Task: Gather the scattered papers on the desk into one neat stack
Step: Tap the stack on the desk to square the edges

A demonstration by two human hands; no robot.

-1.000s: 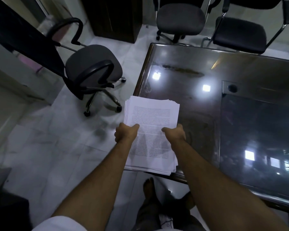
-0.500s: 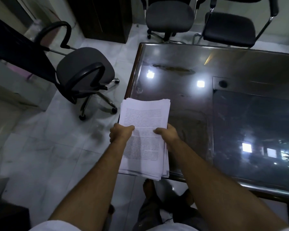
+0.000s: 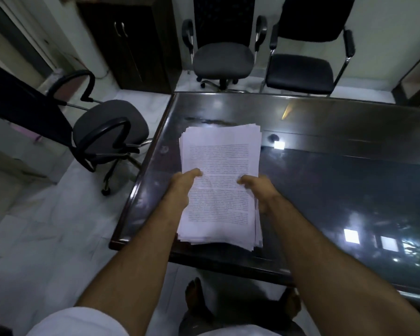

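Note:
A thick stack of white printed papers [image 3: 220, 156] is held over the near left corner of the dark glossy desk [image 3: 325, 132]. My left hand [image 3: 182, 187] grips the stack's left edge, thumb on the top sheet. At the right edge my right hand [image 3: 258, 190] grips the same stack, thumb on top as well. The sheets' edges are slightly fanned at the top and at the bottom right. Whether the stack touches the desk I cannot tell.
A glass sheet [image 3: 349, 190] covers the desk's right part. A grey swivel chair [image 3: 107, 132] stands on the floor left of the desk. Two more chairs [image 3: 223, 59] [image 3: 301, 71] and a dark cabinet [image 3: 131, 42] stand behind it. My bare feet [image 3: 197, 299] are below the desk edge.
Both hands have carried the stack rightwards from over the desk's left edge to fully over the desk top. The view has tilted up, showing more of the chairs behind.

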